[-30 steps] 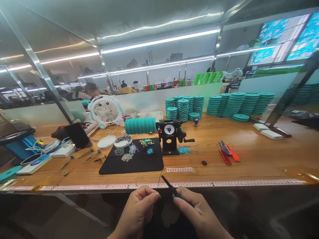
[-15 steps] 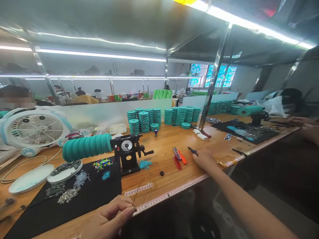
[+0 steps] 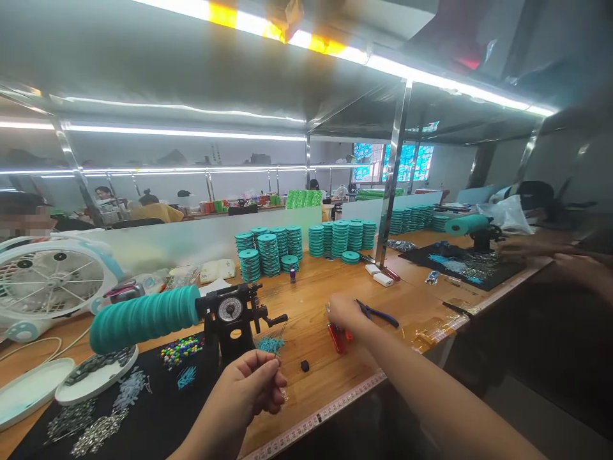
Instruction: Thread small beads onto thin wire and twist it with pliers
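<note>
My left hand (image 3: 253, 386), at the front of the bench, pinches a thin dark line (image 3: 282, 335) between thumb and forefinger; its loose ends stick up past the fingertips. My right hand (image 3: 345, 313) is lowered over the small cutting tools, its fingers curled down and mostly hidden behind the hand. A bit of metal shows at its left side, and a red-handled tool (image 3: 336, 338) lies just below it. Pliers (image 3: 380, 314) with dark blue handles lie on the wood to its right. A small black lump (image 3: 304, 365) sits between my hands.
A black winder (image 3: 234, 319) with a crank carries teal foam spools (image 3: 143, 316) at left. Beads (image 3: 182, 350), swivels (image 3: 100, 434) and dishes lie on and beside a black mat. Teal spool stacks (image 3: 268, 252) stand behind. A fan (image 3: 52, 281) is far left; a co-worker's hands (image 3: 541, 249) are far right.
My right hand has let go of the pliers and moved left onto the small tools. My left hand has risen off the bench edge with the line. The view has shifted.
</note>
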A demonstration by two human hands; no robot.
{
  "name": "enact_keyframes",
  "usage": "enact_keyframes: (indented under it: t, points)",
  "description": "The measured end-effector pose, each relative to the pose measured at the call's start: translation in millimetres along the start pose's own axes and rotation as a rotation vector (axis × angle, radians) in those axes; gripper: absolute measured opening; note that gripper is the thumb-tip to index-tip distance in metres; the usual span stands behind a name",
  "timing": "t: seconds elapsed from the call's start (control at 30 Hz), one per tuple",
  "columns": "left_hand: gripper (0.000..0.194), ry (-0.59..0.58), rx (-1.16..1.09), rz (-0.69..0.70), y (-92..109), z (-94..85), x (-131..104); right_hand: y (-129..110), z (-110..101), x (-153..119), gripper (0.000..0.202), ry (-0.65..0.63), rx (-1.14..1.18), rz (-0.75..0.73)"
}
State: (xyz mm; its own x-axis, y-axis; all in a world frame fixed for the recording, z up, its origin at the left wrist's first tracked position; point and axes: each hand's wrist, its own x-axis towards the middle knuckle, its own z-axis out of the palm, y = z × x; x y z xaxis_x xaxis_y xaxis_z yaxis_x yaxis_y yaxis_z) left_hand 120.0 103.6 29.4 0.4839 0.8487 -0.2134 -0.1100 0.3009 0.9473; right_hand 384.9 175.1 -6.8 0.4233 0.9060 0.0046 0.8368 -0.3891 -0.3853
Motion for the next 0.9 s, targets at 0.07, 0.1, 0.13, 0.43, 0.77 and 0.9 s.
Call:
enact_keyframes:
  t: [0.07, 0.1, 0.13, 0.43, 0.77, 0.9]
  points:
    - [0.022, 0.026, -0.016, 0.015, 0.0, -1.0, 7.4, -6.9, -1.4, 1.2, 0.023, -0.004, 0.073, -0.001]
    - [0.021, 0.035, -0.025, 0.025, 0.2, -1.9, 10.9, -9.6, -2.4, 0.9, 0.023, -0.001, 0.116, -0.004]
    - [0.02, 0.043, -0.032, 0.036, 0.7, -2.8, 14.1, -11.8, -3.7, 0.0, 0.025, 0.007, 0.161, -0.013]
    - [0.013, 0.091, -0.138, 0.065, 11.4, 4.8, 30.8, -39.8, -7.4, -60.3, 0.028, 0.09, 0.744, -0.258]
    - [0.009, -0.019, -0.257, 0.078, -0.3, 15.6, 26.3, -58.6, -1.1, -109.3, 0.032, -0.015, 1.242, -0.288]
    - [0.006, -0.009, -0.438, 0.083, 1.7, 16.6, 23.1, -62.3, 5.0, -117.5, 0.034, -0.043, 1.371, -0.248]
